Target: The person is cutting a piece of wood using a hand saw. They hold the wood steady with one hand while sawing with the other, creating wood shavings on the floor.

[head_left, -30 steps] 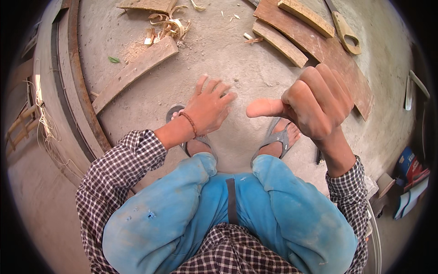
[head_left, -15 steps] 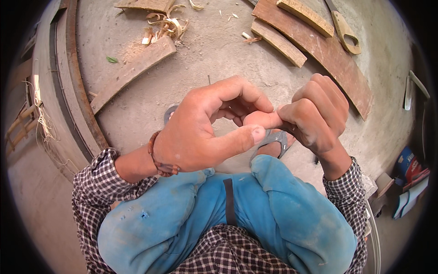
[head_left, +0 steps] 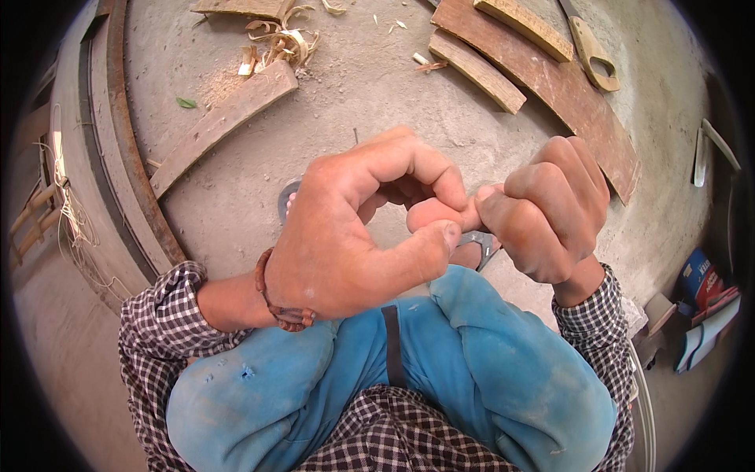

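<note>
In front of my knees, both hands are raised and meet. My left hand [head_left: 346,228], with a brown beaded bracelet [head_left: 283,295] at the wrist, is curled, its thumb and forefinger closing around a fingertip beside my right hand. My right hand [head_left: 550,208] is closed in a fist, knuckles up, pressed against that same spot. Whatever small thing may lie between the fingers is hidden. Underneath are my blue trousers [head_left: 519,354] and a grey sandal [head_left: 480,244].
Wood shavings [head_left: 291,43] lie by a curved plank [head_left: 228,126] on the concrete floor. Right of them are a wide brown board [head_left: 550,86], a short wood piece [head_left: 476,71] and a handsaw [head_left: 594,55]. A long wooden frame [head_left: 126,141] runs along the left.
My right hand has turned slightly, showing more of its knuckles. My left hand has shifted a little left and down. The two hands stay together.
</note>
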Action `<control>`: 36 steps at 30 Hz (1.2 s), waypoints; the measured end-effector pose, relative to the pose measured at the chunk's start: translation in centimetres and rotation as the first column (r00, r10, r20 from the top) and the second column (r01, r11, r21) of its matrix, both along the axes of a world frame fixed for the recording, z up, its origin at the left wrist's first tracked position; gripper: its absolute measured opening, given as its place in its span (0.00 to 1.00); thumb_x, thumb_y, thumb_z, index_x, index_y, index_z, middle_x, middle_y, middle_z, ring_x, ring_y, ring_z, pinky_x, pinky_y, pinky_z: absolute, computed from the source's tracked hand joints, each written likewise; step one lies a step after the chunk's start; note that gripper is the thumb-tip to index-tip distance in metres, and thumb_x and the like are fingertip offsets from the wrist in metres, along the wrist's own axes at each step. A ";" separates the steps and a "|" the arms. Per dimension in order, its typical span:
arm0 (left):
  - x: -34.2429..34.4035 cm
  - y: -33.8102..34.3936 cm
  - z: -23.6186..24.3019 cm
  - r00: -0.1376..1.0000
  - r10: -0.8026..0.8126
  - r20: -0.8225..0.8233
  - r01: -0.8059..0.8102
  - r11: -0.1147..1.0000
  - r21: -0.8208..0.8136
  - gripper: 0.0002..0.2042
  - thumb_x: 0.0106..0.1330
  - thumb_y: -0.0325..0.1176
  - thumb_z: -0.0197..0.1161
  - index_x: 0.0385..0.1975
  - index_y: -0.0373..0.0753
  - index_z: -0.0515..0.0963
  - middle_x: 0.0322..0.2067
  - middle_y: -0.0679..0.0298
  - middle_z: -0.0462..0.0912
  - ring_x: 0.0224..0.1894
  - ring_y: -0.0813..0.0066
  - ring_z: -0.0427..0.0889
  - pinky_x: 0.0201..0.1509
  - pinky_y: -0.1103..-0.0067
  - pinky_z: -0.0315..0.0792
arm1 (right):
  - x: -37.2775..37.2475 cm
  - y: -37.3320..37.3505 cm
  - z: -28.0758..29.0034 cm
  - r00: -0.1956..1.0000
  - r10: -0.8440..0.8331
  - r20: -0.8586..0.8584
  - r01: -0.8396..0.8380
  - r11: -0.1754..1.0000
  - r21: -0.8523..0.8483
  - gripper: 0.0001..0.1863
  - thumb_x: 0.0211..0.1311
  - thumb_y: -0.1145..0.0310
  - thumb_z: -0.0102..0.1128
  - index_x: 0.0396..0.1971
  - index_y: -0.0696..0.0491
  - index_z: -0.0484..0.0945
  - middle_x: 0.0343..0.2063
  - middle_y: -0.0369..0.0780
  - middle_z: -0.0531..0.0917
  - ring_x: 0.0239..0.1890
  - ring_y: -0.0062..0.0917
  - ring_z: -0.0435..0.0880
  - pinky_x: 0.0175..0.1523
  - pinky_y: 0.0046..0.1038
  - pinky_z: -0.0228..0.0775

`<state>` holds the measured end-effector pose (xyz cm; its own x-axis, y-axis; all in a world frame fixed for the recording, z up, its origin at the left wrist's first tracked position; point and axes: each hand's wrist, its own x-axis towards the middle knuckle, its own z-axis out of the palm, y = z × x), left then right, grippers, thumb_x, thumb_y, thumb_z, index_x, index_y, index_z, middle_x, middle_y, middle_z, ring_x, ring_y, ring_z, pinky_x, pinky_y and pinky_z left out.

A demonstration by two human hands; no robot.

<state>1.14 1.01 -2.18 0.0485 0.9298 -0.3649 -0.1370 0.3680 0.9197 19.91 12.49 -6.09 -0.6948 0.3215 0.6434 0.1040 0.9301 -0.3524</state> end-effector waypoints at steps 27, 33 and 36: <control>-0.1 0.4 0.5 0.997 0.056 0.047 -0.053 0.996 -0.071 0.07 0.66 0.29 0.65 0.40 0.34 0.79 0.40 0.65 0.76 0.42 0.81 0.75 0.50 0.80 0.73 | -0.5 0.7 0.8 0.998 0.046 0.042 -0.039 0.987 -0.159 0.17 0.42 0.54 0.77 0.24 0.49 0.81 0.19 0.31 0.66 0.19 0.22 0.66 0.23 0.27 0.53; 0.0 0.2 0.6 0.994 0.080 0.068 -0.072 0.992 -0.103 0.07 0.67 0.29 0.64 0.40 0.35 0.78 0.40 0.66 0.76 0.41 0.82 0.74 0.48 0.81 0.71 | -0.8 0.4 1.1 0.999 0.029 0.029 -0.027 0.997 -0.079 0.16 0.48 0.52 0.72 0.23 0.48 0.78 0.18 0.31 0.66 0.19 0.21 0.65 0.23 0.26 0.51; 0.1 0.2 0.6 0.994 0.078 0.072 -0.070 0.992 -0.109 0.06 0.68 0.28 0.64 0.40 0.35 0.78 0.40 0.66 0.76 0.41 0.83 0.74 0.45 0.83 0.71 | -0.9 -0.1 1.0 1.000 0.015 -0.001 -0.015 0.998 -0.057 0.16 0.50 0.53 0.70 0.22 0.48 0.76 0.18 0.31 0.66 0.19 0.21 0.63 0.24 0.26 0.50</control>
<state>1.19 1.19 -1.54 0.0127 0.8878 -0.4600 -0.2357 0.4497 0.8615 19.03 12.42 -5.08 -0.6993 0.3473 0.6247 0.0898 0.9098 -0.4052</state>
